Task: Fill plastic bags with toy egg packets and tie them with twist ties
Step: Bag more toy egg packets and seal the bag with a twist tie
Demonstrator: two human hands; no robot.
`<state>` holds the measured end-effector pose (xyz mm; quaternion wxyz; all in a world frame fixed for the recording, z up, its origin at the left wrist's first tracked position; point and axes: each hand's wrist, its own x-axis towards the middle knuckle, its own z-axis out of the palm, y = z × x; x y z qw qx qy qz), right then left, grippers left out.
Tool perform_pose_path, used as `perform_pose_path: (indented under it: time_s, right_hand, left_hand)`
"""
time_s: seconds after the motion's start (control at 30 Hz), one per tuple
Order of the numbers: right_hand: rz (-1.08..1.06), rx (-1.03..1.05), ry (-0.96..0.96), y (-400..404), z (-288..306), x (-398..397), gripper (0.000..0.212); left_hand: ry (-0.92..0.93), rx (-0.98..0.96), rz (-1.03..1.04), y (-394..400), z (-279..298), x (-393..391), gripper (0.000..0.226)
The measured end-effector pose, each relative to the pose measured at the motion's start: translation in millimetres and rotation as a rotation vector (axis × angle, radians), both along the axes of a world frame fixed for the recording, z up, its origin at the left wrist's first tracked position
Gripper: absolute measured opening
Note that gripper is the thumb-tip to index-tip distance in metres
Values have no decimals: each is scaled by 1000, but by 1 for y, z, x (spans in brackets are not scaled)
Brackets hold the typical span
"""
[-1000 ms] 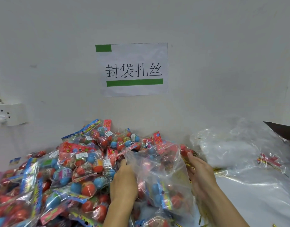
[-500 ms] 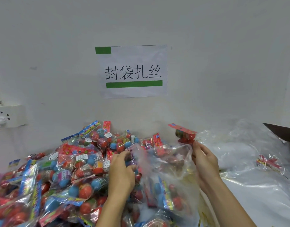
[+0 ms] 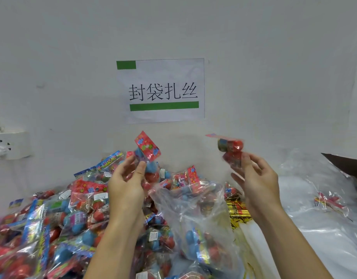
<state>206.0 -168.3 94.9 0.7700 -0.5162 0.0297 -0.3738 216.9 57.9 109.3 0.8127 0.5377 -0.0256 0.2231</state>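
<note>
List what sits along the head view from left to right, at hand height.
Wall socket → heap of egg packets → left hand → right hand → clear bags.

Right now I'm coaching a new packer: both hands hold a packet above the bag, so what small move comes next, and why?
Probably lower both packets into the clear bag. The left hand holds a packet with a red header and the right hand holds another packet, both raised above the bag's open mouth between the hands. The gold twist ties lie untouched beside it.
</note>
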Motion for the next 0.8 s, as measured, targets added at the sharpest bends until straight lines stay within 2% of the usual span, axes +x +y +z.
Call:
perform_pose_path:
  time_s: [0.13, 0.23, 0.33, 0.47, 0.57, 0.67, 0.8]
  right_hand:
    - [-11, 42, -80, 5, 13, -5, 21]
    - [20, 88, -110, 11, 24, -12, 30]
    - [5, -47, -135, 22, 32, -19, 22]
    - [125, -270, -169, 48, 36, -29, 39]
    - [233, -424, -195, 66, 31, -32, 30]
    - [322, -497, -221, 75, 29, -33, 26]
    - [379, -484, -221, 75, 31, -34, 26]
  left_hand:
    - [-91, -170, -137, 3, 12, -10, 32]
    - [-167, -229, -155, 5, 20, -18, 32]
    - [-221, -194, -175, 3, 27, -25, 36]
    - [-300, -56, -178, -17, 30, -33, 37]
    - [-363, 33, -179, -36, 27, -38, 39]
    - [-397, 13, -195, -46, 24, -41, 49]
    - [-393, -100, -314, -47, 26, -43, 61]
